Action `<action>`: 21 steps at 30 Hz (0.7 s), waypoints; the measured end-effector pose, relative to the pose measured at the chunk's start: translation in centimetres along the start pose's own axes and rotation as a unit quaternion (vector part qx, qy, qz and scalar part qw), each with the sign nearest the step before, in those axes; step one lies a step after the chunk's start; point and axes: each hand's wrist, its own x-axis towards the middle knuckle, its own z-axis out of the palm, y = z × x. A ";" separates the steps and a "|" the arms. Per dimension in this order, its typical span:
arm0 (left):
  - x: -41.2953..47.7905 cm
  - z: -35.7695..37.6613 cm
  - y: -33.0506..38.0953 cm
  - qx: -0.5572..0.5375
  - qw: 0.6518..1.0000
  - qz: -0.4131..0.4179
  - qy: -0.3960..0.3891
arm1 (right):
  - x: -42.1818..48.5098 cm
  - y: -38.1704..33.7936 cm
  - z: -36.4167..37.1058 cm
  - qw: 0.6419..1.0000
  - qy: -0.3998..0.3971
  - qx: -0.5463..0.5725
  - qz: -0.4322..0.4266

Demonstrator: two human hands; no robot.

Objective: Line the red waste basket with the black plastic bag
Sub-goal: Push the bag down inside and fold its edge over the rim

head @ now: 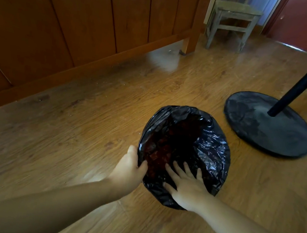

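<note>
**Bag [209, 143] over the rim, final smoothing in hand**

The lining looks nearly done. The basket [165, 147] stands on the wooden floor [88, 127], just in front of the person and near the round base of a stand [268, 123]. The black film is already folded over its rim all round.

The left hand [130, 170] grips the near-left edge, thumb hooked inside and fingers curled outside, pinching bag and rim together. The right hand [188, 189] lies flat with its fingers spread, pressing the film against the near inner wall and holding nothing.

The next move probably calls for pushing the loose plastic down to the bottom while the left hand steadies the rim, gently, since the film seems thin.

The bag is glossy and crinkled — a dull red shows through it inside.
</note>
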 end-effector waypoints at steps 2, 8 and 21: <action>-0.5 0.5 -0.7 -0.009 1.000 -0.024 -0.004 | 0.0 0.5 0.5 1.000 -0.018 -0.025 0.000; -0.9 0.6 -1.5 0.000 0.999 -0.045 -0.023 | 0.3 1.0 1.3 0.996 -0.043 -0.079 0.000; -1.8 0.7 0.0 -0.031 0.997 -0.002 -0.074 | -0.1 3.3 0.8 0.983 -0.049 -0.172 0.032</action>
